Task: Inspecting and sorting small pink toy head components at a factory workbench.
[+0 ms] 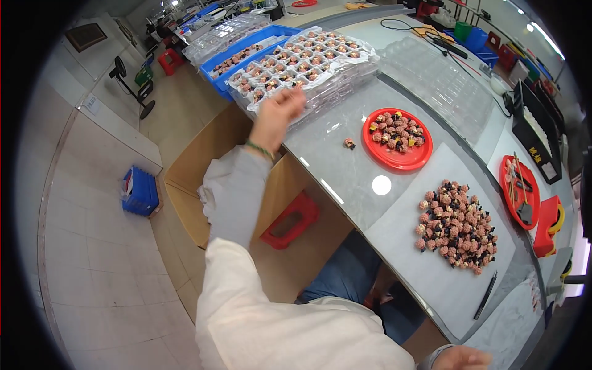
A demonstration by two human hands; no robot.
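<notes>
My left hand [279,117] is raised at the near edge of a white compartment tray [245,106]. Its fingers are bent together in a pinch; whatever is between them is too small and blurred to make out. Small knobbly pink pieces [306,57] with dark parts sit in the tray's pockets. My right hand [462,357] shows only partly at the lower edge, low beside the table, its fingers smeared. A red round plate [394,165] bears more of these pieces, and one loose piece [349,143] lies left of it. A large heap of pieces [459,225] lies on a white sheet [394,231].
Clear plastic trays [345,86] are stacked under the filled one, beside a blue bin [223,86]. A black pen [486,296] lies right of the heap. Another red plate [531,219] holds tools. Below the table's left edge stand an open cardboard box [185,163] and a red stool [290,222].
</notes>
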